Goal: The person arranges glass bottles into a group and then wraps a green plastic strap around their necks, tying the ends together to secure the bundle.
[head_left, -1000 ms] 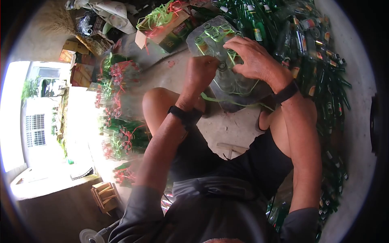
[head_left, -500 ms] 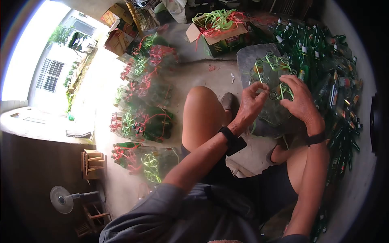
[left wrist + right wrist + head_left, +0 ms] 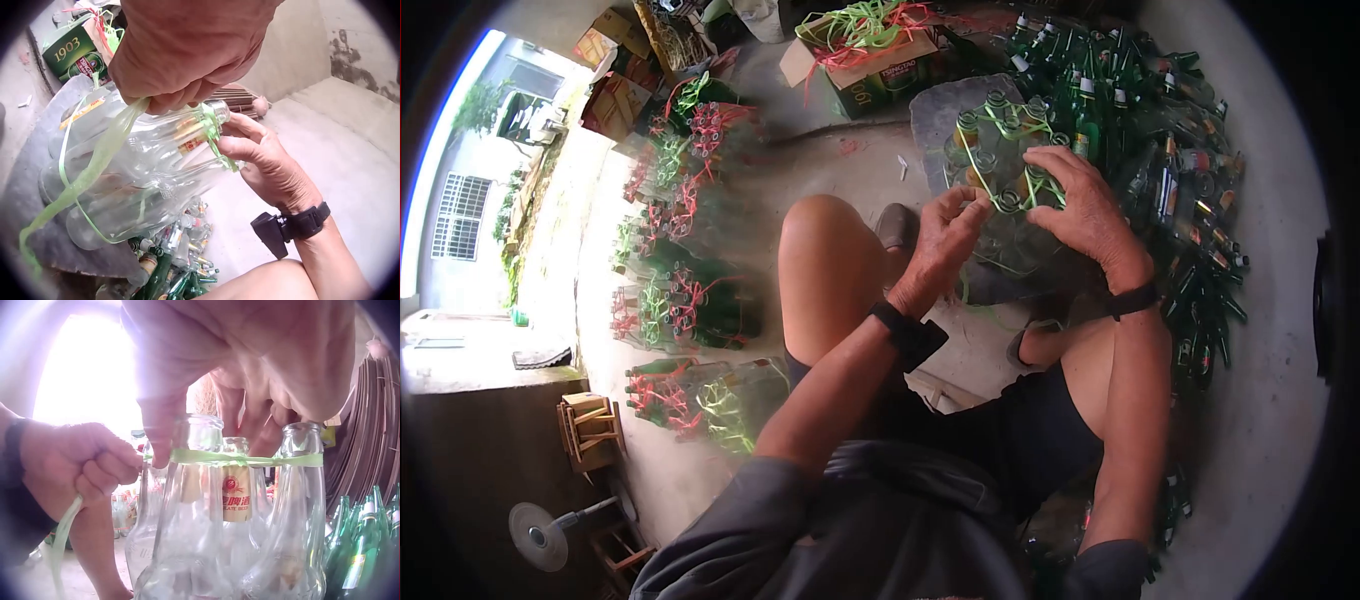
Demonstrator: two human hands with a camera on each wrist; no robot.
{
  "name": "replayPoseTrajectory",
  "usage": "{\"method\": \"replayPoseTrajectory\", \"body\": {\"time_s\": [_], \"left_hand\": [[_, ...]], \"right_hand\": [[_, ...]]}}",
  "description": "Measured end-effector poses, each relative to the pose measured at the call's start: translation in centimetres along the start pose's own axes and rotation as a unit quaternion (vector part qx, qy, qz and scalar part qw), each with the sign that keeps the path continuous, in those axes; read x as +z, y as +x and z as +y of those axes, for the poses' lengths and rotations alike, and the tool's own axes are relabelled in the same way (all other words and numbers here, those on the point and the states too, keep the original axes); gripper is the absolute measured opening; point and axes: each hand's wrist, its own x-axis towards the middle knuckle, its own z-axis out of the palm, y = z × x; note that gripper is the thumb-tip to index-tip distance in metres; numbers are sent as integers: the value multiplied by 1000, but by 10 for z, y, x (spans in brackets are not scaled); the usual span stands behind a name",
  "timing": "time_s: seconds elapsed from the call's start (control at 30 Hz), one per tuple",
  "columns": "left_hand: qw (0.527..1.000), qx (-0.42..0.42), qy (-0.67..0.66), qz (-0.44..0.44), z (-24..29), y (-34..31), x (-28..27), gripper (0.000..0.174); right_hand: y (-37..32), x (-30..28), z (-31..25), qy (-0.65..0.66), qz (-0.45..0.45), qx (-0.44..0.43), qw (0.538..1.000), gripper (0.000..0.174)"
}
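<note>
- Your left hand (image 3: pixel 945 245) is gripping the green strap (image 3: pixel 102 157), with its fingers curled tight round it, just beside the clear bottles (image 3: pixel 1000 165) on their near left side
- The strap is running from that fist to the bottle necks and is wrapping round them in a taut band, which is showing plainly in the right wrist view
- A loose tail of the strap is hanging down below your left fist
- Your right hand (image 3: pixel 1080 215) is sitting on top of the same cluster, its fingers curling down among the necks and its thumb pressing the strap against one neck, so it is gripping the bottles
- The bottles are standing upright and touching one another on a grey slab (image 3: pixel 930 115), just beyond your bare knee (image 3: pixel 825 250), and both hands are meeting over them
- A pile of green bottles (image 3: pixel 1190 200) is lying just to the right of the slab, reaching past your right wrist
- A cardboard box (image 3: pixel 870 75) is sitting beyond the slab, with green and red straps spilling out of it
- Tied bundles of bottles (image 3: pixel 690 300) are lying in rows on the floor to your left, well apart from your hands
- A small fan (image 3: pixel 540 535) and a wooden stool (image 3: pixel 590 430) are standing near the lower left edge of the head view
</note>
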Motion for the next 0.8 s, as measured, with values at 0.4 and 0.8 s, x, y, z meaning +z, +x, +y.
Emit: {"method": "replayPoseTrajectory", "body": {"time_s": [0.4,0.8], "left_hand": [[998,27,50,-24,-6,10,-12,32],[994,77,69,23,-39,34,-7,33]], "right_hand": [[4,4,-26,-66,22,-142,987,36],[32,10,-16,-86,-143,-84,982,38]]}}
